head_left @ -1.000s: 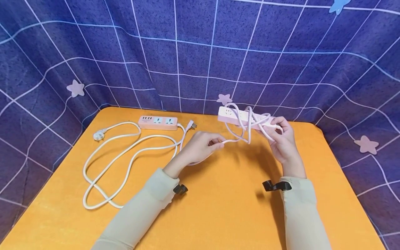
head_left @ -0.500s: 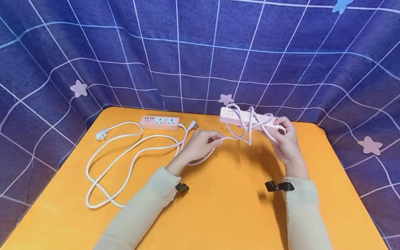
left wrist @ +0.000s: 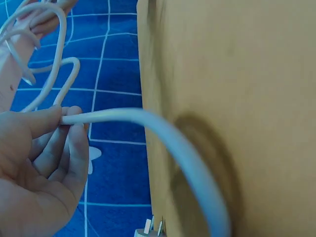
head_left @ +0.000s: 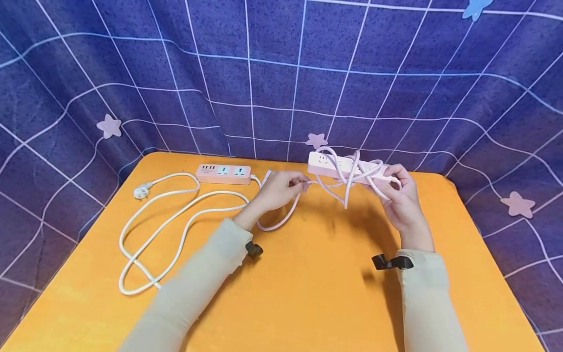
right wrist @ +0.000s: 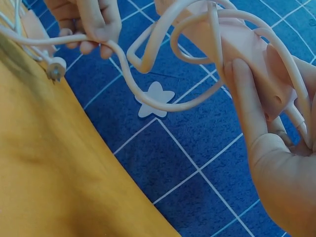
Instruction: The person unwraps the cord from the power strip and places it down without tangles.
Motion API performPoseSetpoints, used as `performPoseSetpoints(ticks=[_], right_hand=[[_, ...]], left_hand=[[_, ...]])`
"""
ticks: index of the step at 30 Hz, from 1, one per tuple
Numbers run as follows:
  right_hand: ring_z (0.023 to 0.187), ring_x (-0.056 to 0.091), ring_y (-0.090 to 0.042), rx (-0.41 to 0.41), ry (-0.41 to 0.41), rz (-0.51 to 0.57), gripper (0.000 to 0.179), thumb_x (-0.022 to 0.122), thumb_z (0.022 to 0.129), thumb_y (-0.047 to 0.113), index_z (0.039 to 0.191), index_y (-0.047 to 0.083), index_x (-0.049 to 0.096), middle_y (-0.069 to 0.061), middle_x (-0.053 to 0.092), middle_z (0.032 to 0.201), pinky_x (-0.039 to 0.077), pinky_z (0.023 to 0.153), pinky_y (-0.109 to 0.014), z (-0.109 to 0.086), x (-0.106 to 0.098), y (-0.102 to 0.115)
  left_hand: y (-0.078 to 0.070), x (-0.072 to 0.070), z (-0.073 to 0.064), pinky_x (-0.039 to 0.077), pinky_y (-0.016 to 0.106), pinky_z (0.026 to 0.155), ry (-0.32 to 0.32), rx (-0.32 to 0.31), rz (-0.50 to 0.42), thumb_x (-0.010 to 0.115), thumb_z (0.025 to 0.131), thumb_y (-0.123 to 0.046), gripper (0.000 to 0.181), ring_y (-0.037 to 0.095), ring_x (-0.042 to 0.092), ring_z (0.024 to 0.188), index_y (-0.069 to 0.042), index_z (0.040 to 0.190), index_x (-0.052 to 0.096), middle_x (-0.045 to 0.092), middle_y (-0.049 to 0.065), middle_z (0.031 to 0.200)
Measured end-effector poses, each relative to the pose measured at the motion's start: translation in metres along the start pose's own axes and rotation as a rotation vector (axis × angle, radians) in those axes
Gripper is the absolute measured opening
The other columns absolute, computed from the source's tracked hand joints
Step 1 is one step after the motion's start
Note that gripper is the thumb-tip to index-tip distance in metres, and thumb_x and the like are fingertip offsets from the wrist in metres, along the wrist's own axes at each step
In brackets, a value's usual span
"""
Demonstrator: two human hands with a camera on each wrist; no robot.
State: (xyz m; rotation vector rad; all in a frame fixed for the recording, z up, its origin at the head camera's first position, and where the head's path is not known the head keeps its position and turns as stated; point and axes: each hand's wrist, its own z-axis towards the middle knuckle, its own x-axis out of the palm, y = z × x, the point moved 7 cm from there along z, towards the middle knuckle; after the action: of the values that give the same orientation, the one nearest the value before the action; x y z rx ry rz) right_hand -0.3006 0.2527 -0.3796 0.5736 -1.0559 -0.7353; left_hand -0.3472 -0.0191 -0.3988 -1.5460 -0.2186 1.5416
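Note:
In the head view, my right hand (head_left: 401, 198) grips the right end of a pink power strip (head_left: 323, 164), held above the table. Its cord (head_left: 347, 188) loops loosely round the strip's body. My left hand (head_left: 280, 189) pinches that cord between thumb and fingers, left of the strip. The left wrist view shows the cord (left wrist: 185, 155) running out from the pinch and bending down. From the right wrist view, a slack stretch of cord (right wrist: 168, 105) hangs between the two hands. The plug of this cord lies mostly hidden behind my left hand in the head view.
A second pink power strip (head_left: 223, 173) lies at the back left of the orange table (head_left: 325, 288). Its white cord (head_left: 180, 244) sprawls in wide loops, ending in a round plug (head_left: 141, 191). A blue curtain (head_left: 272, 78) with a grid pattern stands behind.
My left hand has moved slightly up and away from me, bringing the cord with it. The cord loop below that hand now shows wider. My right hand and the strip stay nearly still.

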Motion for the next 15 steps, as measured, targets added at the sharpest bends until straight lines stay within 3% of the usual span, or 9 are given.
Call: performPoseSetpoints(ticks=[7, 15], right_hand=[[0.106, 0.072, -0.023, 0.011, 0.003, 0.003, 0.028, 0.052, 0.095, -0.026, 0.099, 0.001, 0.058, -0.015, 0.067, 0.12, 0.062, 0.092, -0.042, 0.001, -0.001, -0.002], [0.11, 0.071, -0.025, 0.022, 0.006, -0.007, 0.03, 0.052, 0.094, -0.027, 0.099, 0.001, 0.058, -0.014, 0.065, 0.122, 0.063, 0.091, -0.042, 0.001, 0.0, -0.001]], left_hand=[[0.0, -0.015, 0.02, 0.057, 0.027, 0.07, -0.006, -0.023, -0.055, 0.067, 0.106, -0.021, 0.018, 0.013, 0.072, 0.076, -0.009, 0.116, 0.077, 0.079, 0.002, 0.095], [-0.015, -0.046, 0.045, 0.054, 0.026, 0.069, -0.07, 0.022, 0.002, 0.069, 0.106, -0.023, 0.018, 0.015, 0.07, 0.075, -0.012, 0.116, 0.078, 0.077, 0.002, 0.09]])
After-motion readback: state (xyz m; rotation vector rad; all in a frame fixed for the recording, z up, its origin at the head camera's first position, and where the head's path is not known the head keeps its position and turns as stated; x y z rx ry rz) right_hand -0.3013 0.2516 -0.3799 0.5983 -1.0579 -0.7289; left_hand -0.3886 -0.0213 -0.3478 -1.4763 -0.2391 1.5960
